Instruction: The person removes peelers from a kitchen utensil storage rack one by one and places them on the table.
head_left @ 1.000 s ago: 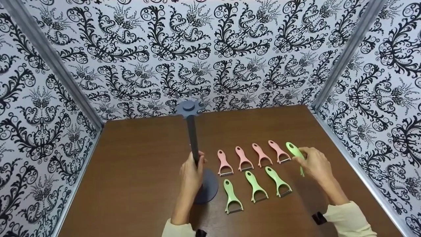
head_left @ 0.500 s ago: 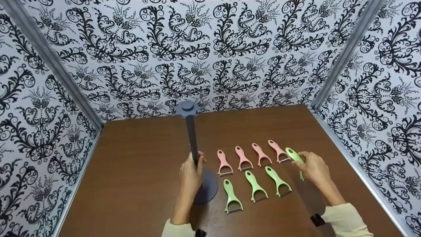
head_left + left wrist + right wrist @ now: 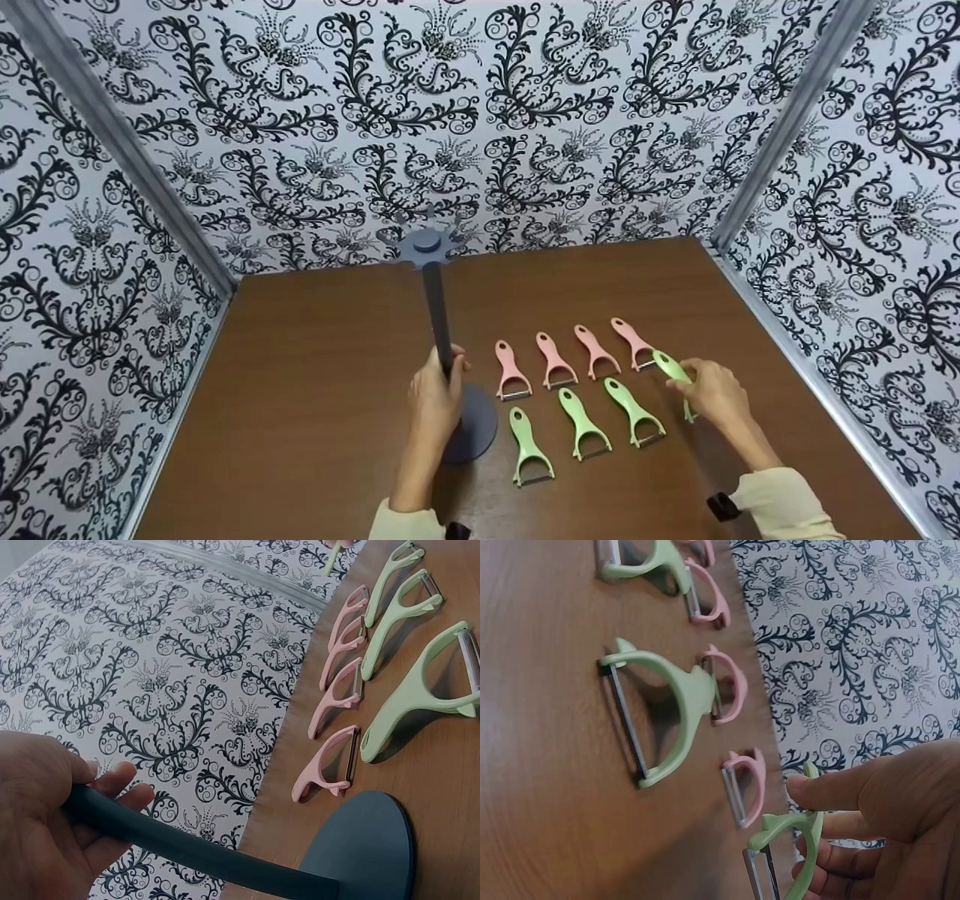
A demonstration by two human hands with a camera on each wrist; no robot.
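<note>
My left hand [image 3: 435, 401] grips the dark post [image 3: 436, 311] of an upright stand, with fingers curled round it. The post rises from a round grey base [image 3: 478, 424] to a star-shaped top with several prongs [image 3: 427, 247]. At the right, my right hand [image 3: 716, 394] pinches a green peeler [image 3: 670, 365] by its handle, just above the table. In the right wrist view, thumb and fingers are on that peeler [image 3: 810, 859], its blade end pointing down. Several pink peelers [image 3: 551, 356] lie in a back row. Three green peelers [image 3: 523, 431] lie in front of them.
A brown wooden table [image 3: 322, 390] carries everything. Patterned black-and-white walls [image 3: 315, 135] enclose its back and sides, with grey metal strips [image 3: 795, 120] at the corners. The stand is left of the peelers.
My right hand has lowered the green peeler and brought it a little nearer the front. The left hand stays on the post, and the peelers on the table have not moved.
</note>
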